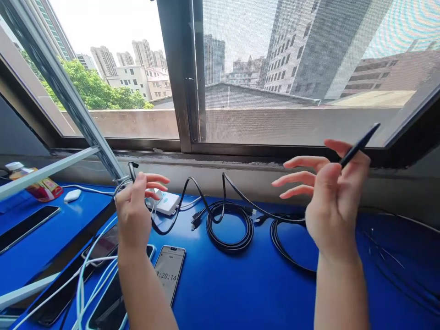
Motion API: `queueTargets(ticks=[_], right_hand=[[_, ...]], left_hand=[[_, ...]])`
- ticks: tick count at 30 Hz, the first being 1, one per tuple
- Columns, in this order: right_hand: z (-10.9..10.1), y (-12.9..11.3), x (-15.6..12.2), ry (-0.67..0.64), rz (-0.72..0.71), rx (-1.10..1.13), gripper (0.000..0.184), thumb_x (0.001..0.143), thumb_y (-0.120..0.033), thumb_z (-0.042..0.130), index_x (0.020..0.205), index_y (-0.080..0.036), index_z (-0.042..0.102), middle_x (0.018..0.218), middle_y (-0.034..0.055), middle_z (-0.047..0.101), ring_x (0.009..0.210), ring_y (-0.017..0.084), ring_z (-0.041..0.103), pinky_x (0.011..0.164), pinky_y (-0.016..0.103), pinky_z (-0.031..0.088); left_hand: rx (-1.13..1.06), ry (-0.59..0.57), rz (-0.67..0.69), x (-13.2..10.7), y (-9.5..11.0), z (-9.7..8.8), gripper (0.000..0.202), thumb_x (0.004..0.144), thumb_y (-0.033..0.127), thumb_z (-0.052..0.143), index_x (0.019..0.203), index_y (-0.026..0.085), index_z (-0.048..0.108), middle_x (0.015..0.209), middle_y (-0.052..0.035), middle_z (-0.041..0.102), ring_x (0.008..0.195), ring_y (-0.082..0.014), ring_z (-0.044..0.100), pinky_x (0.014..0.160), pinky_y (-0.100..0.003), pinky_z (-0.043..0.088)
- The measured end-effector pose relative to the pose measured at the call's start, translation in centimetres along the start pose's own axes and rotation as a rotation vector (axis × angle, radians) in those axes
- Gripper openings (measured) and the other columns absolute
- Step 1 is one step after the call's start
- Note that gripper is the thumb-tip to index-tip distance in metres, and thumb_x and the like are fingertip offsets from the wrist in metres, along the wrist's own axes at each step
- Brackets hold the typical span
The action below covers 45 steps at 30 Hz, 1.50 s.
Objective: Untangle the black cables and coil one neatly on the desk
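In the head view my left hand [132, 208] pinches a black cable [188, 183] between thumb and forefinger, and a short dark end of it sticks up above the fingers. From there the cable runs in loose bends above the blue table to behind my right wrist. My right hand [332, 201] is raised, gripping a black pen-shaped stick [360, 144] between thumb and index finger, the other fingers stretched out. Whether the stick joins the cable I cannot tell. Under the hands lie a coiled black cable [229, 250] and a second coil [287, 261], partly hidden by my right arm.
A phone [171, 266] showing a timer lies by my left forearm. White cables [82, 284], more phones, a white box [167, 203] and a metal frame [65, 78] stand left. A bottle [41, 183] and a white case [72, 196] sit far left. Behind is a window [188, 91].
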State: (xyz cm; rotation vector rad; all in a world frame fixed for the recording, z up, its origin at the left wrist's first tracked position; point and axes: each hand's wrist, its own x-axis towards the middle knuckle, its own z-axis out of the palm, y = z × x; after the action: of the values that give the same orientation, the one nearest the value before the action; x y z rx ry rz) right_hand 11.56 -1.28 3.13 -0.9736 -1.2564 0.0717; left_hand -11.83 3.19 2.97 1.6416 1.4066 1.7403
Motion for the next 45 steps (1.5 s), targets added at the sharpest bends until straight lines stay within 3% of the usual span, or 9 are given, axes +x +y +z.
queueTargets(ticks=[5, 10, 17, 22, 26, 29, 33, 41, 45], right_hand=[[2.1, -0.4, -1.3, -0.22, 0.026, 0.027, 0.029, 0.098, -0.043, 0.038, 0.12, -0.026, 0.044, 0.1, 0.0051, 0.068, 0.08, 0.016, 0.069, 0.051, 0.022, 0.055], [2.7, -0.7, -1.6, -0.28, 0.066, 0.026, 0.035, 0.097, -0.047, 0.039, 0.123, -0.025, 0.048, 0.099, 0.0066, 0.069, 0.076, 0.017, 0.068, 0.046, 0.021, 0.052], [1.8, -0.7, -1.3, -0.198, 0.107, -0.092, 0.035, 0.096, -0.049, 0.04, 0.12, -0.026, 0.053, 0.082, 0.0023, 0.068, 0.037, 0.006, 0.041, 0.033, 0.02, 0.033], [1.3, 1.0, -0.9, -0.072, 0.258, -0.096, 0.039, 0.093, -0.049, 0.047, 0.127, -0.028, 0.044, 0.085, 0.0015, 0.067, 0.037, 0.006, 0.045, 0.036, 0.019, 0.037], [1.8, 3.5, -1.0, -0.115, 0.415, -0.112, 0.064, 0.089, -0.055, 0.051, 0.143, -0.03, 0.026, 0.094, 0.0052, 0.069, 0.058, 0.014, 0.063, 0.036, 0.018, 0.042], [3.3, 5.5, -1.7, -0.227, 0.497, -0.076, 0.08, 0.09, -0.062, 0.044, 0.151, -0.029, 0.004, 0.104, 0.0097, 0.067, 0.094, 0.022, 0.067, 0.064, 0.031, 0.058], [5.9, 6.3, -3.1, -0.55, 0.606, 0.13, 0.085, 0.09, -0.068, 0.036, 0.151, -0.032, -0.01, 0.115, 0.0122, 0.064, 0.11, 0.021, 0.062, 0.1, 0.046, 0.044], [9.5, 4.2, -5.2, -0.831, 0.812, 0.263, 0.087, 0.09, -0.067, 0.036, 0.153, -0.027, -0.009, 0.113, 0.0116, 0.061, 0.096, 0.021, 0.066, 0.099, 0.044, 0.042], [10.4, 4.7, -6.2, -0.924, 0.787, 0.266, 0.078, 0.095, -0.057, 0.035, 0.154, -0.025, -0.004, 0.101, 0.0082, 0.061, 0.093, 0.019, 0.064, 0.093, 0.039, 0.045]], left_hand=[[0.16, -0.454, -0.236, -0.1, 0.3, 0.7, 0.043, 0.081, 0.04, 0.044, 0.05, 0.023, 0.069, 0.064, -0.0086, 0.07, 0.066, -0.0232, 0.064, 0.061, -0.031, 0.049], [0.033, -0.75, -0.227, -0.7, 0.9, 2.3, 0.034, 0.08, 0.031, 0.047, 0.066, 0.024, 0.076, 0.072, -0.0045, 0.074, 0.077, -0.0237, 0.068, 0.064, -0.029, 0.05], [-0.178, -0.482, -0.061, -0.8, 1.3, 2.1, 0.037, 0.087, 0.034, 0.044, 0.075, 0.021, 0.076, 0.083, -0.0069, 0.075, 0.076, -0.0196, 0.067, 0.063, -0.026, 0.051], [-0.275, -0.188, 0.084, -0.6, 1.2, 1.2, 0.031, 0.09, 0.04, 0.046, 0.086, 0.025, 0.073, 0.089, -0.0043, 0.073, 0.072, -0.0165, 0.065, 0.056, -0.025, 0.049], [-0.292, -0.098, 0.169, -0.8, 1.4, 0.4, 0.034, 0.092, 0.041, 0.044, 0.076, 0.028, 0.071, 0.085, -0.0016, 0.071, 0.069, -0.0142, 0.062, 0.05, -0.023, 0.045], [-0.325, -0.101, 0.191, -0.8, 1.5, 0.1, 0.036, 0.09, 0.048, 0.047, 0.073, 0.027, 0.071, 0.084, -0.0039, 0.07, 0.07, -0.0156, 0.062, 0.047, -0.023, 0.045], [-0.463, -0.179, 0.269, -0.6, 1.4, 0.1, 0.039, 0.088, 0.052, 0.05, 0.07, 0.025, 0.071, 0.079, -0.0041, 0.07, 0.062, -0.0149, 0.063, 0.039, -0.022, 0.044], [-0.717, -0.383, 0.153, -0.3, 1.3, -0.6, 0.036, 0.089, 0.053, 0.051, 0.074, 0.026, 0.07, 0.032, 0.0069, 0.049, 0.02, -0.0077, 0.037, 0.023, -0.015, 0.025], [-0.862, -0.431, 0.138, 0.0, 1.0, -1.3, 0.031, 0.087, 0.047, 0.056, 0.068, 0.027, 0.07, 0.031, 0.0075, 0.048, 0.018, -0.0084, 0.035, 0.021, -0.017, 0.023]])
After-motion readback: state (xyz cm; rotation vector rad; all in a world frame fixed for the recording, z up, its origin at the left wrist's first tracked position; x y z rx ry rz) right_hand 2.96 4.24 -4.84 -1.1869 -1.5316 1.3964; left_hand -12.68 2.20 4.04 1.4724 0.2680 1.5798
